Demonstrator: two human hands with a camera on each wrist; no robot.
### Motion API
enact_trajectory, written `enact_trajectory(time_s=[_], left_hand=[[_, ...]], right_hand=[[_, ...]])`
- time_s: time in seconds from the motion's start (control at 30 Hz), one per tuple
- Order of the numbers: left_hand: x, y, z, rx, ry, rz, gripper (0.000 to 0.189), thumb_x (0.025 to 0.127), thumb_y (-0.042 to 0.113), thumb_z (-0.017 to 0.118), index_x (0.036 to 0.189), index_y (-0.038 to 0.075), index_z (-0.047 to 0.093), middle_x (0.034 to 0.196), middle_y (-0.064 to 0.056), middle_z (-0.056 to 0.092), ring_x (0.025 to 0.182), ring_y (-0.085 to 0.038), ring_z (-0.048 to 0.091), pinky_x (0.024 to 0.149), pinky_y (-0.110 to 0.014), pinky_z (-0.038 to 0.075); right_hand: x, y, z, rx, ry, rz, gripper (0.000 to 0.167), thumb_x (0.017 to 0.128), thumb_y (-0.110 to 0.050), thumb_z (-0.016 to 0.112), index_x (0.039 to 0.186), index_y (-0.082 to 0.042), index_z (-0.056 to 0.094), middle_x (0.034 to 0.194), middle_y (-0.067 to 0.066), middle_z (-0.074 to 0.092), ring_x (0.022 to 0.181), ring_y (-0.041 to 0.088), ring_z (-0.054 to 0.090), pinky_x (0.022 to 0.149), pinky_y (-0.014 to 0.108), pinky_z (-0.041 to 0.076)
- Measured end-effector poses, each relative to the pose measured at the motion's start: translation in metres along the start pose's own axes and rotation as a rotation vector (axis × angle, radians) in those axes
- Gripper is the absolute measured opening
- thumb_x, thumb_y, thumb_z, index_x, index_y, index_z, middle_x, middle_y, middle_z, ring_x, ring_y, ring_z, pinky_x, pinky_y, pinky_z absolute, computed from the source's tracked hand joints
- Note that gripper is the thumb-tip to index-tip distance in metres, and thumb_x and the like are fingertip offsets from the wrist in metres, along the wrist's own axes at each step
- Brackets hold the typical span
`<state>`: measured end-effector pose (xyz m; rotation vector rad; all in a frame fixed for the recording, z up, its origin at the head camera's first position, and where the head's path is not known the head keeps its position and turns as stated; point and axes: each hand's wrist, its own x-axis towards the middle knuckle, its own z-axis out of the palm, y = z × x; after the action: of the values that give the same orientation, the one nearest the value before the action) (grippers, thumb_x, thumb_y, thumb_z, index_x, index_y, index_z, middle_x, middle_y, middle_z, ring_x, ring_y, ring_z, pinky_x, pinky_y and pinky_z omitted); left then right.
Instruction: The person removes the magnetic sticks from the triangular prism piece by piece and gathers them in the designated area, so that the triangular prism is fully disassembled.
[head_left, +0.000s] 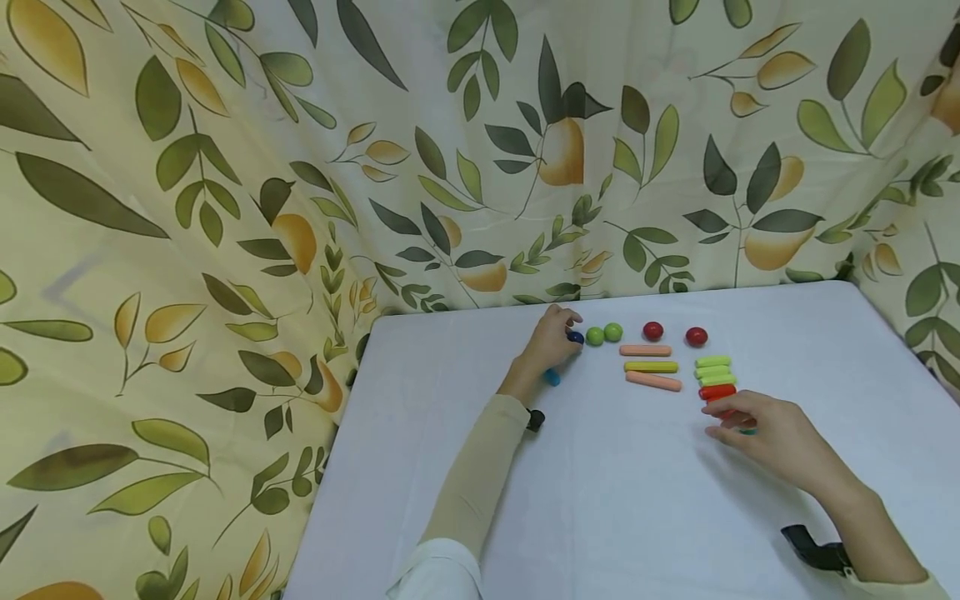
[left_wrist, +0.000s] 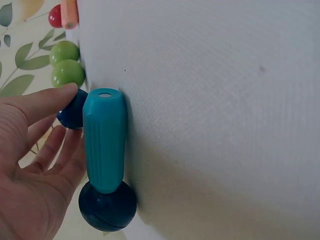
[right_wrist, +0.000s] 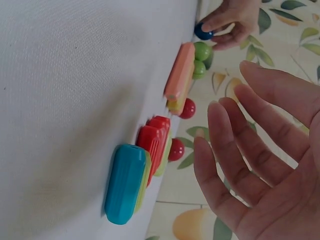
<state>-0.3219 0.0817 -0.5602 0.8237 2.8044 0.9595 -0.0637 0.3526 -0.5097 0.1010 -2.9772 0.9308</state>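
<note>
My left hand (head_left: 551, 340) pinches a dark blue ball (head_left: 575, 337) at the far side of the table. Close to that hand lies a teal ribbed stick (left_wrist: 105, 142), and a second dark blue ball (left_wrist: 107, 206) sits at its end; in the head view the hand and forearm hide this ball. Two green balls (head_left: 603, 334) are just right of the pinched one. My right hand (head_left: 772, 437) hovers with relaxed fingers, holding nothing, by the red sticks (head_left: 717, 391). It partly covers them and another teal stick (right_wrist: 125, 185) in the head view.
Two red balls (head_left: 696, 337) lie toward the back. Before them are two salmon sticks (head_left: 653, 382) with a yellow stick (head_left: 651, 367) between. Light green sticks (head_left: 713, 371) form a column with the red ones. A leaf-print curtain (head_left: 480, 167) hangs behind the white table (head_left: 600, 500).
</note>
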Motion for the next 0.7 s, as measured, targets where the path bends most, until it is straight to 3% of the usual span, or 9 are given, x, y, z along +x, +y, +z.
enact_trajectory(time_s=[0.23,0.37,0.57,0.7], left_hand=[[-0.006,0.003,-0.005,0.017,-0.026,-0.007,0.051,0.086,0.011,0.087,0.133,0.014,0.065,0.129,-0.004,0.055,0.112,-0.015,0.064,0.091,-0.018,0.051],[-0.013,0.004,-0.011,0.016,-0.024,-0.043,0.053,0.088,0.015,0.086,0.136,0.018,0.064,0.138,-0.002,0.052,0.118,-0.016,0.061,0.096,-0.022,0.051],[-0.026,-0.002,-0.03,-0.012,0.022,-0.053,0.044,0.096,0.018,0.077,0.138,0.016,0.063,0.143,-0.004,0.05,0.123,-0.019,0.059,0.099,-0.025,0.051],[-0.036,-0.01,-0.044,-0.02,0.046,-0.075,0.04,0.098,0.018,0.074,0.137,0.016,0.064,0.14,-0.004,0.052,0.123,-0.019,0.059,0.098,-0.028,0.052]], right_hand=[[0.004,-0.002,0.002,0.006,-0.007,-0.009,0.035,0.086,-0.019,0.087,0.118,-0.01,0.076,0.104,0.006,0.074,0.09,0.025,0.069,0.071,0.022,0.055],[0.008,-0.003,0.005,0.007,-0.019,-0.008,0.034,0.086,-0.019,0.087,0.117,-0.01,0.076,0.101,0.004,0.074,0.089,0.023,0.068,0.069,0.021,0.054],[0.019,-0.009,0.006,0.006,0.018,-0.071,0.03,0.085,-0.017,0.087,0.113,-0.011,0.078,0.098,0.0,0.075,0.085,0.018,0.069,0.07,0.029,0.059],[0.03,-0.015,0.006,0.018,-0.002,-0.094,0.032,0.086,-0.017,0.087,0.116,-0.01,0.078,0.099,0.0,0.075,0.085,0.017,0.067,0.07,0.026,0.057]])
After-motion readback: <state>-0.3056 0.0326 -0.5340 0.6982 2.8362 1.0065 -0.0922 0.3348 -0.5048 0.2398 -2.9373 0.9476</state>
